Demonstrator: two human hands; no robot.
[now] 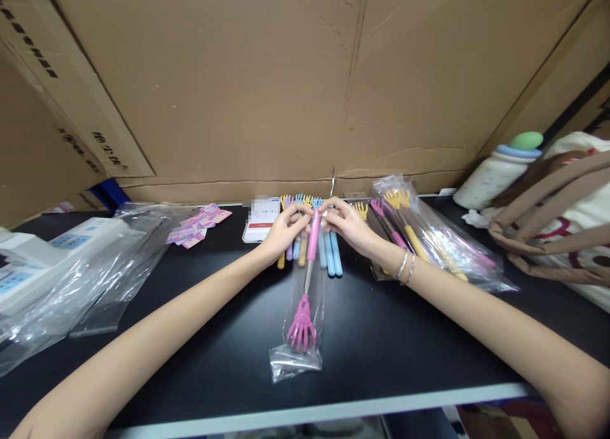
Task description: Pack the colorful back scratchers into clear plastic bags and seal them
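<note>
A pink back scratcher (312,239) lies inside a clear plastic bag (296,361), its hand-shaped head toward the table's front edge. My left hand (290,231) pinches the far end of its handle from the left. From the right, the fingers of my right hand (347,226) close on the same end; bracelets circle that wrist. Whether the fingertips grip the handle or only the bag's film is too small to tell. Several loose back scratchers (335,251) in blue, yellow and purple lie just behind and under my hands, partly hidden by them.
Bagged back scratchers (419,236) lie at the right, near a bottle (495,175) and a bag with brown straps (528,236). A phone (261,220) and pink-purple cards (197,225) lie left of centre. Clear bags (114,286) and a white power strip (61,255) occupy the left. Cardboard (257,89) walls the back.
</note>
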